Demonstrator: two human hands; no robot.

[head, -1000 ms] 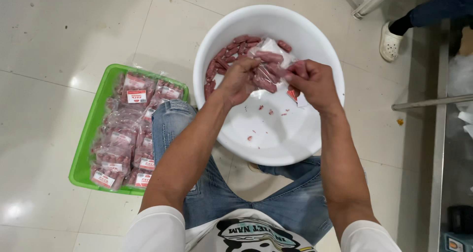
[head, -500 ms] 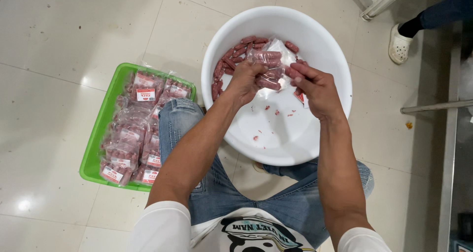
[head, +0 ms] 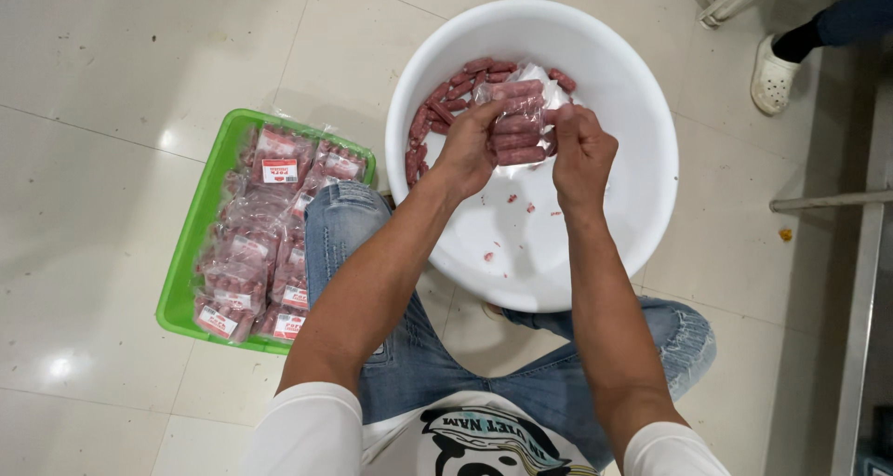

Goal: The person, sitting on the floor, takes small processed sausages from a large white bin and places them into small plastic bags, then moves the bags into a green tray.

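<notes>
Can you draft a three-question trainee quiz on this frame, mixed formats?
1. True or false: the left hand and right hand hold a clear bag of sausages over the white basin.
2. Multiple choice: the sealed packs lie in A) a green tray B) a steel sink C) a cardboard box.
3. Fill in: the loose sausages in the basin lie toward its ___ side, from the person's view.

Key: 1 true. 2 A, the green tray beside the person's left knee. 3 far-left.
</notes>
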